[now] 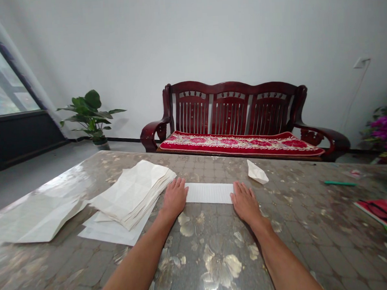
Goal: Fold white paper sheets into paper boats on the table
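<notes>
Paper strip (209, 193) lies flat on the patterned table (298, 230), between a stack of sheets (135, 187) on the left and a folded paper piece (257, 173) at far right. The left hand (176, 195) and right hand (245, 201), open and gripping nothing, rest over its ends. Smoothing seems the step in hand; the next move calls for keeping its edges aligned.

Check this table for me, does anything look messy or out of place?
The paper stack beside the left hand looks askew: its edges are fanned and uneven. The loose paper farther left is creased, with one edge lifted. The lined paper strip looks fine.
</notes>
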The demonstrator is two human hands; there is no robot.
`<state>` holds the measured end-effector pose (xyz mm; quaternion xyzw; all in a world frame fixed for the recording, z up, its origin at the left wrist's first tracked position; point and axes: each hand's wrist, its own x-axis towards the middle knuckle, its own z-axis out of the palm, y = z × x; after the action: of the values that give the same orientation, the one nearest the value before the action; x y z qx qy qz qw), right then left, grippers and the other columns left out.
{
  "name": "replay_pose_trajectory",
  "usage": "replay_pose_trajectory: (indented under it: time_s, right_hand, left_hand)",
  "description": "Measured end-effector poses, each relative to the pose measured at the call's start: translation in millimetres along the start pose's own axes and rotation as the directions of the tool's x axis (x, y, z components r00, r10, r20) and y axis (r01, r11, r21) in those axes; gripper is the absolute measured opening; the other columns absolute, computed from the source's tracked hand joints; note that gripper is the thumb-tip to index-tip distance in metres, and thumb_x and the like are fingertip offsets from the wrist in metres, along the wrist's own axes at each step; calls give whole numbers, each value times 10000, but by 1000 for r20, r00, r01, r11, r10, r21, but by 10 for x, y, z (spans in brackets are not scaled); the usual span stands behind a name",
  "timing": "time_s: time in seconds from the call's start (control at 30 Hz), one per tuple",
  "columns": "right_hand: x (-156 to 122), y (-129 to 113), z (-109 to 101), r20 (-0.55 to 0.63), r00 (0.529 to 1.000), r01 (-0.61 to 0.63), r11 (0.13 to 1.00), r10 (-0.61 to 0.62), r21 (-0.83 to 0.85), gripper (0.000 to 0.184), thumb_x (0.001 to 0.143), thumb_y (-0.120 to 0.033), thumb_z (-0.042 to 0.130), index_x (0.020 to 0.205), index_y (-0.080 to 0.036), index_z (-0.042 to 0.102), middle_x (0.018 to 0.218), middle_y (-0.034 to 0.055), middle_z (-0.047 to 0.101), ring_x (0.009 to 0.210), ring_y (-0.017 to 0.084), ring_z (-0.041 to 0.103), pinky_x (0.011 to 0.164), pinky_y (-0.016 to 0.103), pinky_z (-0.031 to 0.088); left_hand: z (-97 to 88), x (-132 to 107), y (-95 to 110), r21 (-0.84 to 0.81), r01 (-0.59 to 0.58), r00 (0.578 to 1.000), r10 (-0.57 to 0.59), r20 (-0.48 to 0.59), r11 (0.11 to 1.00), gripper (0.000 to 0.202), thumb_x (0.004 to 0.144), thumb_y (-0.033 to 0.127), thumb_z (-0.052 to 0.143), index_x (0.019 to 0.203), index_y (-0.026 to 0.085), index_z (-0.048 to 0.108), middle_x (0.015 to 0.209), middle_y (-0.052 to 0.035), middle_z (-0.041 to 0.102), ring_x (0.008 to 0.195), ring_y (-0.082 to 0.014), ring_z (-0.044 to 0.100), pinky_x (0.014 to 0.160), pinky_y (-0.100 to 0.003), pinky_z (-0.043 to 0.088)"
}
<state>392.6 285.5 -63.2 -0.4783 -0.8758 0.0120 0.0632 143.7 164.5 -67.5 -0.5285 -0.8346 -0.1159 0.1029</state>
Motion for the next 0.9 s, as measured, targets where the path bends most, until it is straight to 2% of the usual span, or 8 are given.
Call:
replay_pose_trajectory:
  time_s: [0.13,0.23,0.37,0.5,0.6,0.7,0.77,0.9]
  right_hand:
    - [25,18,-7,-38,999,-7,997,10,77,562,971,-275,353,1500,-85,344,1517,158,428,1412,268,353,1155,446,236]
    - [56,69,-12,-86,996,-10,980,27,197,621,917,-283,451,1495,-82,343,1420,152,535,1305,250,466,1102,374,316]
    - [75,136,-11,-145,985,-34,937,90,348,591,864,-286,501,1432,-128,454,1238,96,644,1130,235,551,1026,329,383]
    - [59,149,5,-232,970,24,923,71,384,568,851,-319,520,1393,-147,508,1309,104,589,1200,251,497,1067,354,353]
    - [47,135,19,-235,972,76,921,17,382,574,824,-314,563,1375,-154,529,1317,110,580,1201,262,493,1054,376,365]
    - [54,128,31,-238,971,85,925,6,370,582,779,-289,612,1343,-154,565,1214,113,622,1125,279,523,1010,402,395]
    - [70,136,46,-257,966,90,912,17,399,561,755,-245,608,1311,-162,597,1119,98,640,1063,264,548,971,384,421]
    - [105,174,98,-255,966,114,838,31,534,491,729,-141,513,1188,-182,683,934,53,643,851,192,597,810,297,478]
  left_hand:
    - [-52,4,-13,-194,-35,999,37,10,980,513,963,301,479,1436,113,419,1370,-177,589,1305,-266,525,1078,-405,403]
    - [-72,36,-39,-404,66,998,-53,44,913,613,887,241,576,1462,147,384,1240,-121,679,1145,-235,635,983,-357,474]
    - [-53,80,-60,-623,114,991,-131,19,774,566,806,131,549,1370,174,513,914,3,729,847,-156,678,839,-278,511]
    - [-15,92,-71,-721,43,993,-112,-48,691,431,814,166,510,1229,164,625,840,18,695,765,-130,640,788,-256,511]
    - [21,84,-68,-737,-5,996,-67,-67,676,394,847,224,511,1218,157,627,871,-6,695,792,-148,640,803,-282,517]
    - [32,61,-47,-701,-64,998,47,-44,710,449,843,293,590,1275,175,592,1035,-61,701,899,-193,656,844,-330,521]
    - [0,37,-22,-625,-137,988,149,-35,768,523,823,358,661,1313,201,569,1135,-87,691,998,-238,648,911,-380,499]
    - [-144,-9,58,-412,-289,948,317,0,864,667,767,516,737,1340,228,554,1190,-104,685,1142,-317,595,1048,-478,388]
